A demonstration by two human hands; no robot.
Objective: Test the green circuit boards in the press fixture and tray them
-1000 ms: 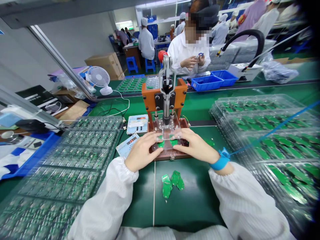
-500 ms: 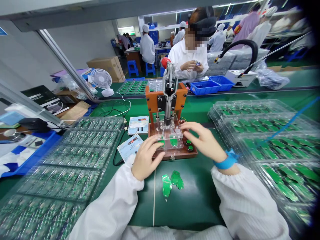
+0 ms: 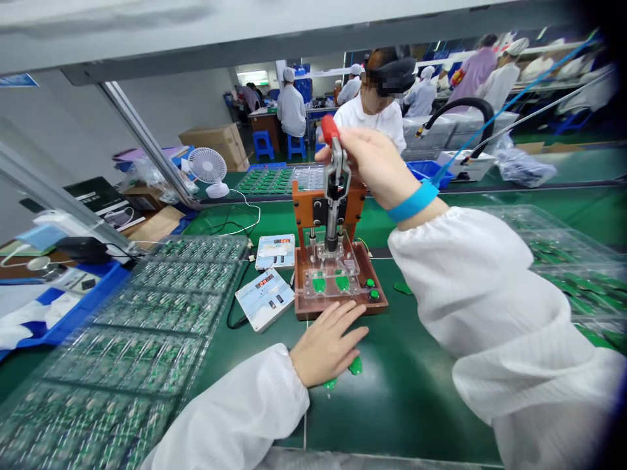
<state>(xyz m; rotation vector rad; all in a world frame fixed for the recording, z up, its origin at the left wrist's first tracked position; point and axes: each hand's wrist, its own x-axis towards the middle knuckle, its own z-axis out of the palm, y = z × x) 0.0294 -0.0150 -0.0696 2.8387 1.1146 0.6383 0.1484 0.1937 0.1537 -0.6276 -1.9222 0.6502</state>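
An orange and brown test fixture (image 3: 313, 307) stands on the green mat in front of me, with two small green circuit boards (image 3: 330, 282) lying under its clear plate. My right hand (image 3: 375, 163) is raised and closed around the fixture's red-tipped lever (image 3: 334, 147) at the top. My left hand (image 3: 327, 343) lies flat with fingers spread on the mat just in front of the fixture, covering a few loose green boards (image 3: 353, 365). A blue strap (image 3: 411, 202) circles my right wrist.
Clear trays of green boards (image 3: 147, 339) fill the left side, more trays (image 3: 573, 261) the right. Two small meters (image 3: 264, 297) sit left of the fixture. A person in white works across the bench, behind a blue bin (image 3: 425, 168) and a small fan (image 3: 208, 166).
My right hand rose from the fixture's plate to the lever handle. My left hand drew back from the plate onto the loose boards on the mat.
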